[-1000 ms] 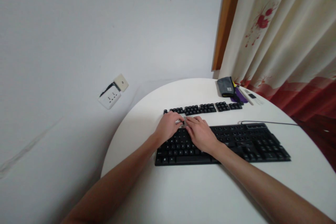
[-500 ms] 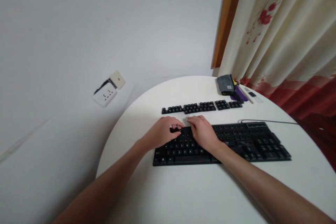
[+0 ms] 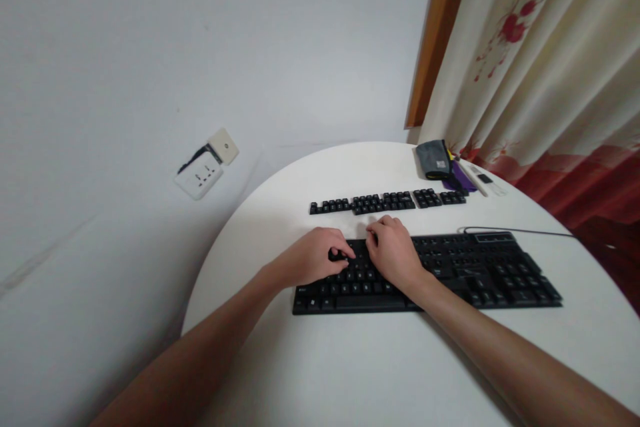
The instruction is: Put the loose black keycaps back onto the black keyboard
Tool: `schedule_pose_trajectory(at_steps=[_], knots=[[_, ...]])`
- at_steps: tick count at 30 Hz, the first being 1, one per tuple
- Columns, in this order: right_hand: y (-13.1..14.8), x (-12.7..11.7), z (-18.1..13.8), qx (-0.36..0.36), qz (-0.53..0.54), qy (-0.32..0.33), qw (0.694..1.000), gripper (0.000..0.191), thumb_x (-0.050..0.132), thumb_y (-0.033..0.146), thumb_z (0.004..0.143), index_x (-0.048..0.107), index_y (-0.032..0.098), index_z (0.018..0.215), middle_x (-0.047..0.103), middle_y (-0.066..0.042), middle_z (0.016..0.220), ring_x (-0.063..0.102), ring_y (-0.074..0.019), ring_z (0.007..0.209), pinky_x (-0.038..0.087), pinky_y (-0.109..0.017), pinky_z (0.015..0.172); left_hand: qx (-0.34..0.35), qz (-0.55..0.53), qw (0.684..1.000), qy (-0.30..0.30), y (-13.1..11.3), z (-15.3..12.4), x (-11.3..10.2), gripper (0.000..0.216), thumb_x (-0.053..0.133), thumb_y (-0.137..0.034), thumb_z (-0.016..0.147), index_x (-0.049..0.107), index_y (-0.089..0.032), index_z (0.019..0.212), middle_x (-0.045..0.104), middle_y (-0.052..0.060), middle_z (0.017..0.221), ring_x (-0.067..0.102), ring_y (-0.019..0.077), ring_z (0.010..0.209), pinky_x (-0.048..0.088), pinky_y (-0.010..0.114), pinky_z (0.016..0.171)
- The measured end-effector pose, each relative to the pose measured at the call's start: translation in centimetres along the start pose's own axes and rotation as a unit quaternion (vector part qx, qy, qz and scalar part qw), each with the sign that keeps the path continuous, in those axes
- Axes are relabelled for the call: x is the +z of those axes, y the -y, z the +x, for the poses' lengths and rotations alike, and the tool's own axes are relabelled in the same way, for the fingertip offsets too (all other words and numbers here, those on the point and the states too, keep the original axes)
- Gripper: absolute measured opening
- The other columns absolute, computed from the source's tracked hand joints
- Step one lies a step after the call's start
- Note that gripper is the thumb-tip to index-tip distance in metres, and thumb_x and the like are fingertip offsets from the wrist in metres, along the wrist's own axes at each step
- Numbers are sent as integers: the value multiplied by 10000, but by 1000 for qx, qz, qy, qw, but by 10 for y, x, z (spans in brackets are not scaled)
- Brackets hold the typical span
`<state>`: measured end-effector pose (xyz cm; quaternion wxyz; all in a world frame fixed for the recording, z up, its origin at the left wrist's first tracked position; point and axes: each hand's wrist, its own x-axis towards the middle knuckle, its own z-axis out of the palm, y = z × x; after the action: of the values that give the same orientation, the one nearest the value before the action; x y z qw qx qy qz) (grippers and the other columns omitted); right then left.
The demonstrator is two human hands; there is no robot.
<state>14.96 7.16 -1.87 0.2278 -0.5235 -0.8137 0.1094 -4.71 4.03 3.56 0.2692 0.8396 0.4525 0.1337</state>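
Observation:
A black keyboard [image 3: 480, 272] lies across the round white table [image 3: 380, 360]. Both my hands rest on its left part. My left hand [image 3: 315, 261] is curled, and its thumb and fingers pinch a small black keycap [image 3: 338, 255] just above the keys. Close beside it, my right hand [image 3: 396, 255] has its fingers bent down onto the upper key rows; what is under them is hidden. A row of loose black keycaps [image 3: 385, 201] is lined up on the table behind the keyboard.
The keyboard's cable [image 3: 520, 232] runs off to the right. A grey pouch [image 3: 433, 160], a purple item and a small white device [image 3: 486, 181] lie at the far table edge by the curtain [image 3: 545, 60]. A wall socket [image 3: 200, 175] sits at the left.
My hands have drawn back from the keycap row onto the keyboard. The grey thing seen between them earlier is gone from sight, and my left hand now pinches a black keycap.

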Motion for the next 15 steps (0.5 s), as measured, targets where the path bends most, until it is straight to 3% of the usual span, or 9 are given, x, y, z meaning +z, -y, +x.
schedule_pose_trajectory(at_steps=[4,15], knots=[[1,-4,0,22,-29,23,999,221,488,219,905,698,158,876,646,-136,882,575,-270,890,417,-373,804,-1,-7,1000,-9,2,0,5,216,627,-155,781,747,-215,951,682,24,901,619,143,778,475,240,736],[0,-4,0,-15,23,35,999,199,461,180,935,655,175,975,628,-115,958,579,-242,944,434,-337,857,4,2,1000,-4,0,2,5,217,613,-140,773,725,-214,943,667,10,894,606,140,787,468,244,751]])
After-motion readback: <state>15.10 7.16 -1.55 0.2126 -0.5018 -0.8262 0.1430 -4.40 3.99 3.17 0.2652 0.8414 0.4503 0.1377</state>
